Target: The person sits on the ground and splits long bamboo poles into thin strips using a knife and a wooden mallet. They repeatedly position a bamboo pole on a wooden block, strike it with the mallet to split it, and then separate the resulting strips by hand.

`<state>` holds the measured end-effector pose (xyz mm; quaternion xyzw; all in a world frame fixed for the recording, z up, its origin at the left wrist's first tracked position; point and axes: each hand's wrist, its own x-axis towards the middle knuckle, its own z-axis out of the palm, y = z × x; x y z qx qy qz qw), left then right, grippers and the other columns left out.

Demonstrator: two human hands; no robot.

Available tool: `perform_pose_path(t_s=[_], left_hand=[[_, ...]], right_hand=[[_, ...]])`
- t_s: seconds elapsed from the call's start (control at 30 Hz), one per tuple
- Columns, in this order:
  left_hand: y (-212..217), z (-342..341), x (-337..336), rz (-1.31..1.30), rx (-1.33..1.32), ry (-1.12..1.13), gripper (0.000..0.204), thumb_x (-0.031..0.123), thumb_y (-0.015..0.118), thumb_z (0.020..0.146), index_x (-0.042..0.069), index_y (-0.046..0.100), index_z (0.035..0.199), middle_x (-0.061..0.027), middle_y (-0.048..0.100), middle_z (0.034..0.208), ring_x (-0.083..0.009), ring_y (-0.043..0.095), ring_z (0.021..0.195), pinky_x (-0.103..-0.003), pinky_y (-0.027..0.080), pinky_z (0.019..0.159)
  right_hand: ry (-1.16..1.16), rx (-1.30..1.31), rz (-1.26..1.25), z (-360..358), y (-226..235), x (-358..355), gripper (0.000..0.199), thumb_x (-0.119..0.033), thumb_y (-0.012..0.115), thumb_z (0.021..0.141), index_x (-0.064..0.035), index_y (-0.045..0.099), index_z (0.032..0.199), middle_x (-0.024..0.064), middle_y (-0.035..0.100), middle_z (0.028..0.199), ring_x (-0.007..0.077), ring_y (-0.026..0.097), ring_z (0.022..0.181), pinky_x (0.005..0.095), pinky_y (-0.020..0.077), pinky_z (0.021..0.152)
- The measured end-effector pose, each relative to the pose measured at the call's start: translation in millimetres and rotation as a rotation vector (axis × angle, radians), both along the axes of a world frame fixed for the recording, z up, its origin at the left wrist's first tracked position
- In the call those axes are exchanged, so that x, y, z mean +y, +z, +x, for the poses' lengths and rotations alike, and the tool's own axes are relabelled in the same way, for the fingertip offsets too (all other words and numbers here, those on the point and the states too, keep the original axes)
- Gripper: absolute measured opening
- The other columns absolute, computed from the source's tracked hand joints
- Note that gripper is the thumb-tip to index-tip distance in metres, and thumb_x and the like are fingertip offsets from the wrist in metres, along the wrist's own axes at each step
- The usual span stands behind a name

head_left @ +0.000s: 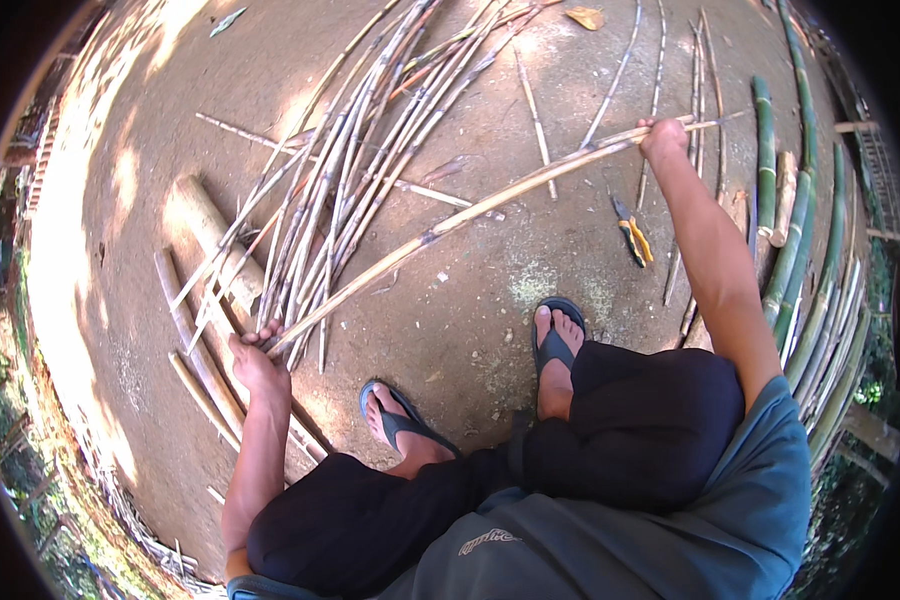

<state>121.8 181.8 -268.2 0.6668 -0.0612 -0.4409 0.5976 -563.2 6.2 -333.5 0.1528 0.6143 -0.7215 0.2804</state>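
A long, pale brown bamboo pole (470, 210) with dark joints stretches in front of me, slanting up from left to right. My left hand (260, 364) is closed around its lower end, beside a heap of thin bamboo sticks (355, 160). My right hand (665, 138) grips it near the far end, where a second thin stick seems to lie along it; a thin tip juts out past the fist. Below the right part of the pole, pliers (632, 232) with yellow and black handles lie on the ground.
Several loose thin sticks (536, 120) lie beyond the pole. Thick green bamboo poles (788, 265) line the right side. A short log (215, 235) and thicker bamboo pieces (202, 340) lie at the left. My sandaled feet (557, 335) stand on the dirt ground (460, 330).
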Motion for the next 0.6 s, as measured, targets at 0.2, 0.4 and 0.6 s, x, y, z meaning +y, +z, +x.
perform_pose_path(t_s=[0.2,0.4,0.6], left_hand=[[-19,12,14,0.022,-0.076,-0.007,0.042,0.037,0.042,0.104,0.004,0.042,0.078,-0.0178,0.058,0.075,-0.0326,0.065,0.077,-0.043,0.057,0.078],[-49,13,43,0.219,-0.313,-0.117,0.048,0.049,0.044,0.101,0.009,0.046,0.075,-0.0127,0.063,0.074,-0.0198,0.056,0.062,-0.032,0.048,0.052],[-72,17,69,0.371,-0.438,-0.478,0.051,0.053,0.043,0.100,0.009,0.049,0.076,-0.0055,0.052,0.065,-0.0143,0.050,0.054,-0.027,0.042,0.041]], right_hand=[[0.041,-0.031,-0.139,42,28,-1,0.038,-0.040,0.027,0.104,-0.0073,0.039,0.089,0.0081,0.042,0.061,0.0186,0.039,0.047,0.0354,0.0403,0.045],[0.118,-0.037,-0.199,48,33,-9,0.048,-0.052,0.026,0.103,-0.0086,0.037,0.085,0.0084,0.042,0.059,0.0190,0.038,0.046,0.0342,0.0389,0.045],[0.155,0.012,-0.194,47,27,-4,0.047,-0.049,0.026,0.104,-0.0076,0.039,0.085,0.0099,0.044,0.060,0.0187,0.041,0.048,0.0334,0.0400,0.045]])
